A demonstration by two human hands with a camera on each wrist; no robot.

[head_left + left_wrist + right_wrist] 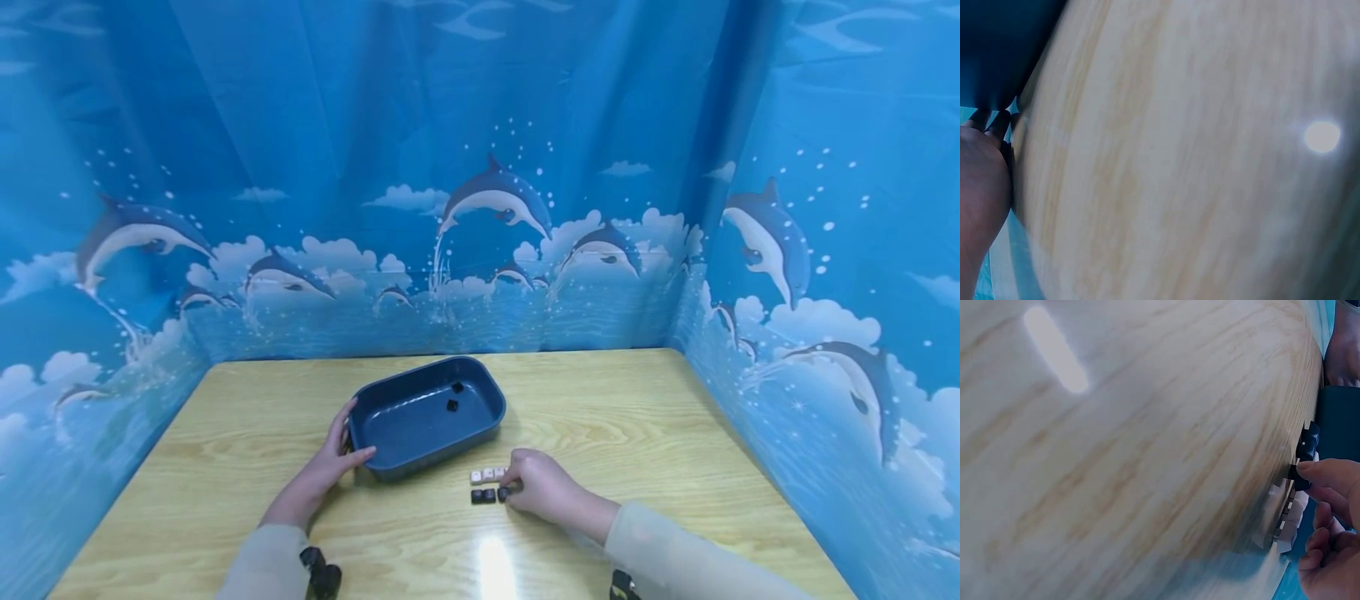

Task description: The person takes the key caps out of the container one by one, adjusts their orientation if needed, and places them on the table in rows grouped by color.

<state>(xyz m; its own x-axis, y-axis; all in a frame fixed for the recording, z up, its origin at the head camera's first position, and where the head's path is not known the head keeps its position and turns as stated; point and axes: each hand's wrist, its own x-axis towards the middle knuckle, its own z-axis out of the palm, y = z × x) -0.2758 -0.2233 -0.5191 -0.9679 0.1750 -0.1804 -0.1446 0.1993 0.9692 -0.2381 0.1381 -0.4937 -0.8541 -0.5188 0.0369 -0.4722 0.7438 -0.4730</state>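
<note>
My right hand [542, 485] pinches a black keycap [503, 494] between thumb and fingers, at the right end of a short row. Two other black keycaps [483, 496] sit to its left. Just behind them is a row of white keycaps [487, 475], its right end partly hidden by the hand. My left hand [330, 457] holds the near left corner of a dark blue basin [427, 461], thumb at the near rim and fingers along the left side. Inside the basin lie two black keycaps [454, 397]. In the right wrist view the pinched keycap [1299, 477] shows below the thumb tip.
The wooden table [645, 433] carries the basin and the keycap rows. Behind and beside it hangs a blue curtain [360, 167] with dolphins. A bright light reflection lies on the tabletop near the front.
</note>
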